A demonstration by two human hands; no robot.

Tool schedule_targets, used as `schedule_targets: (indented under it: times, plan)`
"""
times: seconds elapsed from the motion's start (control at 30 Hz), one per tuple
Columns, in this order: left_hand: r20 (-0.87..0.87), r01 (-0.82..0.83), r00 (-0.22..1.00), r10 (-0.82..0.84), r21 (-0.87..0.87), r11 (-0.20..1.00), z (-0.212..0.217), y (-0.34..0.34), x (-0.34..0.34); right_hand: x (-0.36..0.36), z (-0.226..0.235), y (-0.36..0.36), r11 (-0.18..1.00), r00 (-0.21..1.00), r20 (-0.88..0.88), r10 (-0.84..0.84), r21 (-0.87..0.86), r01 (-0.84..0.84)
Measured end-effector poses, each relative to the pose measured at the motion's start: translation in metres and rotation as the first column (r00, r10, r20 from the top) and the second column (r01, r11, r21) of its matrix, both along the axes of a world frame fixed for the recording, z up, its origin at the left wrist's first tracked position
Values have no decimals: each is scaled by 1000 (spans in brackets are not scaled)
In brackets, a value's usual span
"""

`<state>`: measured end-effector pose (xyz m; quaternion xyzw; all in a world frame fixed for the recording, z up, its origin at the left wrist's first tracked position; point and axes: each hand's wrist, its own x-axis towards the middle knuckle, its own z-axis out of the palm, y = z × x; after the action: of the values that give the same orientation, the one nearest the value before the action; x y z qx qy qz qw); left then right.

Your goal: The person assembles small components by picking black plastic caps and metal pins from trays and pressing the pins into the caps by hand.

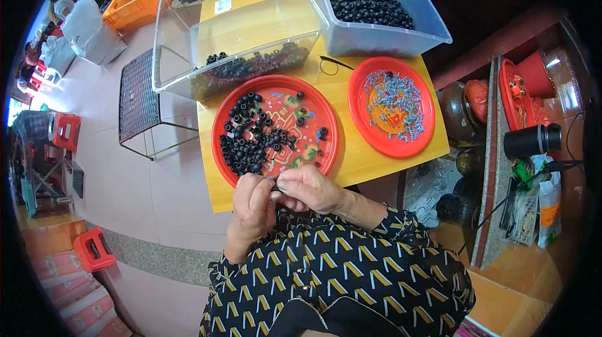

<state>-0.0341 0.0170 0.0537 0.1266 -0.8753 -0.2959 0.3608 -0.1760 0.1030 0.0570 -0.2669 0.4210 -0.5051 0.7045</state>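
Note:
My left hand [254, 207] and my right hand [310, 189] meet at the near edge of a round red tray [331, 101]. Fingers of both are pinched together around a small dark piece, mostly hidden between the fingertips. It looks like one of the small black round parts [248, 155] heaped on the left side of that tray. A few more such parts lie scattered on its right side. To the right, a smaller red plate [359, 122] holds many small silvery-blue pieces [401, 95] and one black part.
Behind the tray stand a clear plastic bin [179, 80] with black parts at its bottom and another bin [376, 39] heaped with them. Dark-framed glasses [337, 62] lie between bin and plate on the yellow table [222, 196]. A woven stool [138, 95] stands left; a cluttered shelf is at right.

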Motion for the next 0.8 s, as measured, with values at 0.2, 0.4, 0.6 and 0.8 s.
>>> schedule_targets:
  times: [0.2,0.4,0.6,0.8]
  plan:
    - [-53,-9,999,7,-47,999,-2,-2,-2,5,11,-5,969,963,-237,-126,-236,69]
    - [-105,-85,991,80,-52,995,-2,6,-3,8,5,-7,951,961,-218,-168,-291,100]
    - [-50,-155,985,166,167,974,-5,12,-3,6,-4,-10,919,910,-341,-237,-384,96]
    - [-49,-126,983,177,526,841,-3,14,-3,2,8,-10,995,995,-18,-95,-22,95]
